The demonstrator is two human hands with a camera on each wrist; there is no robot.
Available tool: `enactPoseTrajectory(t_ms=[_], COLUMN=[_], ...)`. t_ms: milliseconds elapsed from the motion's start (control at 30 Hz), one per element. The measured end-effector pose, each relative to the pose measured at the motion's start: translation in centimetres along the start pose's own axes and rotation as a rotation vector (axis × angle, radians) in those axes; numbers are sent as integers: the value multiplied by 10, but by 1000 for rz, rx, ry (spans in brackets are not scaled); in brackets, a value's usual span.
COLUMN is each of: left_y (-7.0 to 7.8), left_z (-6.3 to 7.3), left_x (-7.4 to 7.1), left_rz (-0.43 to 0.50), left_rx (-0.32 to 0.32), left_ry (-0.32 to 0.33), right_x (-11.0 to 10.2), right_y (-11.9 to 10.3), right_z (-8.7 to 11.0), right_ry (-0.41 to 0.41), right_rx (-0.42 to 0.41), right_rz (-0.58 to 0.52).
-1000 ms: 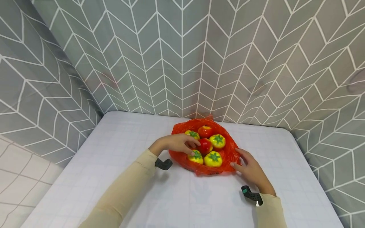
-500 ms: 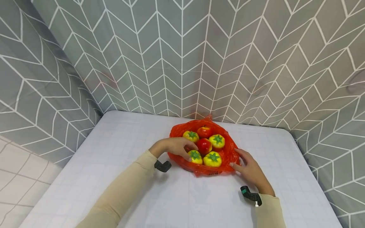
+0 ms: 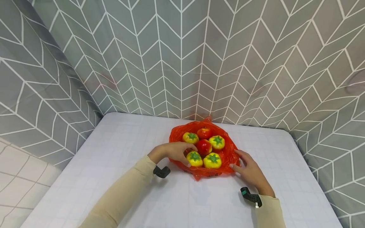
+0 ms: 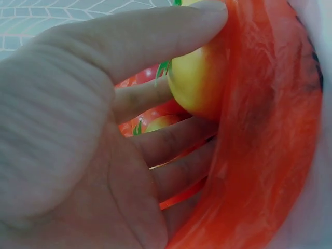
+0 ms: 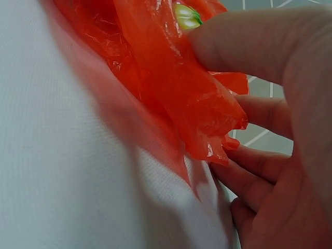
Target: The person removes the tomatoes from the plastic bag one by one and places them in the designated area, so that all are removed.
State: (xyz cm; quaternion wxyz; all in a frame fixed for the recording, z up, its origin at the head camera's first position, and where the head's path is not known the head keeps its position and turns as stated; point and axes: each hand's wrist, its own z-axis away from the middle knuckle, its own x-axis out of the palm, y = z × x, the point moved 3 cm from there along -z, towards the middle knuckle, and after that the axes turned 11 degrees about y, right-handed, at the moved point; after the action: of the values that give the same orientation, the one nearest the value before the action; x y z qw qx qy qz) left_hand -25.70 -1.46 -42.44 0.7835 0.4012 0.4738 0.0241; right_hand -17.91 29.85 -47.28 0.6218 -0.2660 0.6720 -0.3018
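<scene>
An open red plastic bag [image 3: 228,155] lies spread on the table, holding several yellow tomatoes with green star-shaped leaf tops and two red apples. My left hand [image 3: 174,152] reaches over the bag's left side and curls round the front-left yellow tomato [image 3: 195,159]. In the left wrist view its thumb [image 4: 171,31] lies along one side of that tomato [image 4: 199,83], the other fingers behind it. The bag's right rim is pinched by my right hand [image 3: 251,169], thumb on the inner side. A red apple [image 3: 204,147] sits in the middle of the fruit.
A white cloth covers the table [image 3: 171,202]. A grey curtain [image 3: 182,63] with a white chevron pattern hangs behind the table and along its sides. Black cameras are strapped to both wrists.
My left hand has drawn back slightly left and down, from over the front-left tomato and beside the middle apple, to round the tomato's left side. The right hand keeps its place at the rim.
</scene>
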Motion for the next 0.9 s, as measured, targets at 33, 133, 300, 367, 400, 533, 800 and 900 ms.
enactPoseTrajectory(t_ms=[33,133,300,367,400,533,800,900], left_y=[0,-1,-5,-7,-7,-10,-13,-11], left_z=[1,2,4,5,5,6,9,10], left_x=[1,3,7,8,8,11,13,12], left_rz=[4,14,-7,-11,-10,7,6,-4], left_rx=[-2,-8,2,13,18,27,37,54], left_ry=[5,20,37,41,44,57,97,109], right_x=[0,0,0,0,0,-2,-1,-2], right_y=[0,1,2,1,0,-3,-5,-5], right_z=[0,0,1,1,1,2,3,2], right_ry=[0,0,3,10,14,15,13,22], right_rx=[2,8,-3,-18,-27,-28,18,13], right_rz=[1,0,3,6,9,25,14,15])
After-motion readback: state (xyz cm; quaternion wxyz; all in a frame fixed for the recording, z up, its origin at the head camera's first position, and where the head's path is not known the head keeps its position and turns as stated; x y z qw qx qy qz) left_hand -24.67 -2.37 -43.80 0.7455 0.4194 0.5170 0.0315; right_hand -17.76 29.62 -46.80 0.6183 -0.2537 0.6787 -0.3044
